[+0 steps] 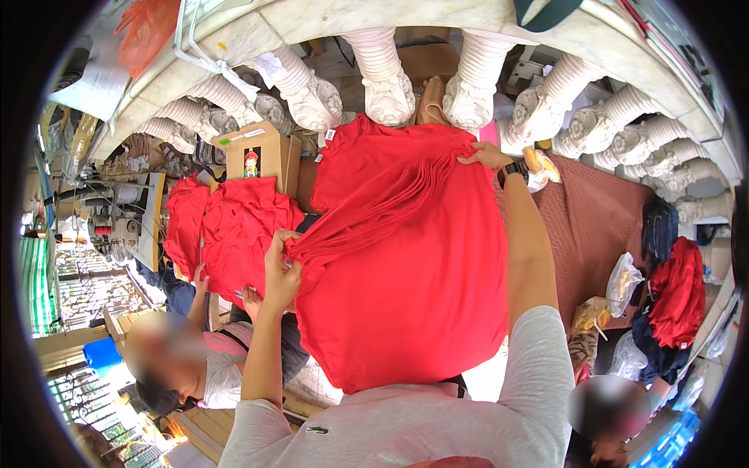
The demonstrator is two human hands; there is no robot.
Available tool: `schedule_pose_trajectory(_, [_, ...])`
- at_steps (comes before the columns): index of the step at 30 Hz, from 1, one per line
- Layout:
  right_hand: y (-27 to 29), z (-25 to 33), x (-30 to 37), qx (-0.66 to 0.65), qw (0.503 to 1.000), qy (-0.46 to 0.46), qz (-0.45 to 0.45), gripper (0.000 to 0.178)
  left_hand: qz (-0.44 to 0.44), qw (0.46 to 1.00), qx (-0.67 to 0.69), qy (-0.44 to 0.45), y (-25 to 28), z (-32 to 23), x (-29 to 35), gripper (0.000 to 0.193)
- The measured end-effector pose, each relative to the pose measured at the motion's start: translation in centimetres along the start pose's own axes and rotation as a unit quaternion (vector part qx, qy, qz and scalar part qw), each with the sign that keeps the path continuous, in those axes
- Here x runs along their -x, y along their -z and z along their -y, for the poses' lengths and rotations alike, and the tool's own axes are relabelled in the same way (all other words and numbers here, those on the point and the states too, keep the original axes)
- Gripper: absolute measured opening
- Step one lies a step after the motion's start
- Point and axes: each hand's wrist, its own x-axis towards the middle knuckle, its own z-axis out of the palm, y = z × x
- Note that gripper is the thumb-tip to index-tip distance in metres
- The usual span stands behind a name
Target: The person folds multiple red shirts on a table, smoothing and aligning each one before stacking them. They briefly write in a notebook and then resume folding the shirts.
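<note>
red cloth [406,304]: centre of view, layers in slanting folds | left hand [282,269]: 9 o'clock of it, grip pinched on folds' lower end | right hand [485,157]: 1 o'clock, grip pinched on upper end | box [268,154]: 10 o'clock | brown cover [589,222]: 3 o'clock

pale stone rail [437,14], ribbed white balusters [382,74], bright daylight through metal bars [97,295], green-striped cloth [35,277]
</note>
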Motion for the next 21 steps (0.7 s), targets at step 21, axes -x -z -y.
schedule_pose_trajectory(21, [-12.4,11.0,27.0,0.059,0.917,0.217,-0.328,0.032,0.203,0.884,-0.381,-0.176,-4.0,15.5,-17.7,0.048])
